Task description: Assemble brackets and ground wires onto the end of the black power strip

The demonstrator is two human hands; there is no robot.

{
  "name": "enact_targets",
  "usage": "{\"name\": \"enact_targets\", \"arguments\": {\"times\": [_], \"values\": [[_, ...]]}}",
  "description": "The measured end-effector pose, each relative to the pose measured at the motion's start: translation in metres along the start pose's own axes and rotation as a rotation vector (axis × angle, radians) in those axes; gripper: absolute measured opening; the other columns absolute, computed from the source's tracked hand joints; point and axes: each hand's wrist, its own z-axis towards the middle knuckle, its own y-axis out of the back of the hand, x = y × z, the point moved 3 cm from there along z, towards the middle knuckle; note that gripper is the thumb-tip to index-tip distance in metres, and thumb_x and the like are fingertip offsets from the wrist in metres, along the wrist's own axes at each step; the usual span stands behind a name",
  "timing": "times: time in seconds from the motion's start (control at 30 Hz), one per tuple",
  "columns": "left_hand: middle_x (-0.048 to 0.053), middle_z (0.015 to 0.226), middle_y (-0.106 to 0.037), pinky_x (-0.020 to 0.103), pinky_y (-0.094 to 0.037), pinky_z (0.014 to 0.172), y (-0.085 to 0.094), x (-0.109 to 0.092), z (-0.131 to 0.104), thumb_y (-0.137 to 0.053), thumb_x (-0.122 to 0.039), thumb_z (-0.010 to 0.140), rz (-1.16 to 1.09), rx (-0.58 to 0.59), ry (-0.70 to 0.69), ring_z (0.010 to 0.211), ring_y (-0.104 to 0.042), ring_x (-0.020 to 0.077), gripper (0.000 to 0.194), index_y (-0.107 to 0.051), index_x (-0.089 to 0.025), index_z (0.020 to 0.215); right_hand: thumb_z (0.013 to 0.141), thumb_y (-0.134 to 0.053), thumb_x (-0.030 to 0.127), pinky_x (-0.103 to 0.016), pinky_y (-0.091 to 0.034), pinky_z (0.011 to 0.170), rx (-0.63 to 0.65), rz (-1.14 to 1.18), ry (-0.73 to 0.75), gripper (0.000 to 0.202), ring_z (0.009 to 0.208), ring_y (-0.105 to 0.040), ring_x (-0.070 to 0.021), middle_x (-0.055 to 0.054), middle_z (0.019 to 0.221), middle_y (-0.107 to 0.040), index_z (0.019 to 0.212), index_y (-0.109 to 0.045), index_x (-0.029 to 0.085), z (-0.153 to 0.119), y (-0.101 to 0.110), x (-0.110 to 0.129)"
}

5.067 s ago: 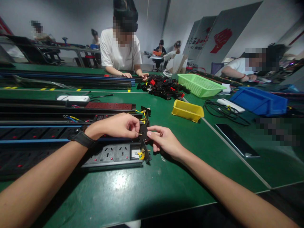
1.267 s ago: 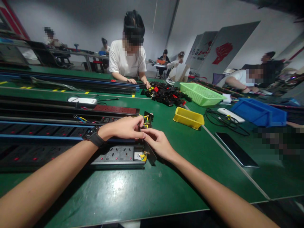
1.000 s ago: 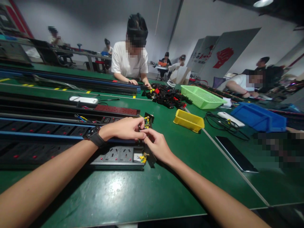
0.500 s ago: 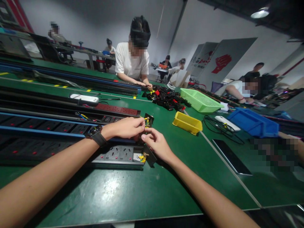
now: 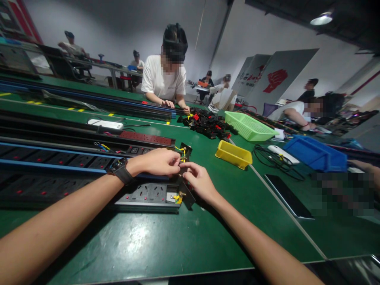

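Observation:
My left hand (image 5: 156, 161), a black watch on its wrist, is closed with thumb and finger pinched at the right end of the blue-edged power strip (image 5: 56, 164). Against its fingertips comes my right hand (image 5: 199, 181), fingers curled in and index finger pointing left. Whatever the fingertips hold is hidden. Nearer me lies another black power strip (image 5: 147, 193) with a row of sockets. Its end shows yellow-green wire (image 5: 178, 197) on a screw and a tilted black end plate (image 5: 187, 195). Beyond my hands is a strip with dark red sockets (image 5: 145, 137).
A heap of black and red parts (image 5: 209, 123) lies across the green table, where a co-worker (image 5: 166, 81) leans. Rightward are a light green basket (image 5: 251, 126), a yellow bin (image 5: 233, 155), a blue bin (image 5: 316, 154), a coiled black cable (image 5: 277, 164) and a dark phone-like slab (image 5: 287, 196).
My right hand has shifted slightly right and down, with its index finger straighter. The left hand stays at the strip's end. The co-worker's hand has lifted a little.

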Motion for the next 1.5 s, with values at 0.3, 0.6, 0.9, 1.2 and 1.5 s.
{"name": "enact_targets", "arguments": {"times": [0.3,0.6,0.9,1.2,1.5], "values": [[-0.004,0.070,-0.063,0.024,-0.034,0.054,0.002,0.007,-0.001,-0.067,-0.030,0.075,-0.071,0.083,-0.069,0.061,-0.054,0.0136,0.013,-0.062,-0.020,0.082,0.074,-0.052,0.029,-0.023,-0.034,0.049,-0.144,-0.074,0.050,0.039,0.051,-0.044,-0.0112,0.003,0.062,-0.056,0.102,-0.075,0.016,-0.004,0.023,0.001],[-0.005,0.064,-0.053,0.025,-0.030,0.054,0.005,0.012,-0.002,-0.071,-0.036,0.076,-0.083,0.097,-0.081,0.059,-0.046,0.0123,0.017,-0.067,-0.019,0.077,0.068,-0.057,0.034,-0.022,-0.029,0.041,-0.315,0.095,-0.117,0.041,0.046,-0.040,-0.0103,0.004,0.062,-0.056,0.101,-0.074,0.016,-0.003,0.048,0.003],[-0.004,0.064,-0.054,0.025,-0.030,0.053,0.004,0.018,0.001,-0.073,-0.035,0.076,-0.139,0.131,-0.089,0.057,-0.046,0.0117,0.018,-0.070,-0.018,0.077,0.063,-0.061,0.033,-0.019,-0.029,0.036,-0.299,0.266,-0.215,0.039,0.042,-0.042,-0.0085,0.004,0.060,-0.058,0.096,-0.073,0.015,-0.004,0.040,0.004],[-0.004,0.063,-0.055,0.024,-0.032,0.052,0.007,0.022,0.000,-0.074,-0.038,0.076,-0.258,0.200,-0.037,0.057,-0.048,0.0119,0.022,-0.068,-0.017,0.077,0.062,-0.061,0.033,-0.019,-0.028,0.036,-0.307,0.284,-0.214,0.038,0.044,-0.042,-0.0083,0.003,0.061,-0.058,0.093,-0.073,0.014,-0.005,0.043,0.004],[-0.002,0.064,-0.059,0.023,-0.035,0.052,0.008,0.021,-0.002,-0.073,-0.035,0.076,-0.294,0.201,-0.033,0.057,-0.052,0.0123,0.020,-0.069,-0.016,0.079,0.063,-0.060,0.032,-0.019,-0.029,0.035,-0.302,0.280,-0.206,0.034,0.044,-0.042,-0.0085,0.003,0.061,-0.056,0.090,-0.073,0.015,-0.005,0.041,0.005]]}}
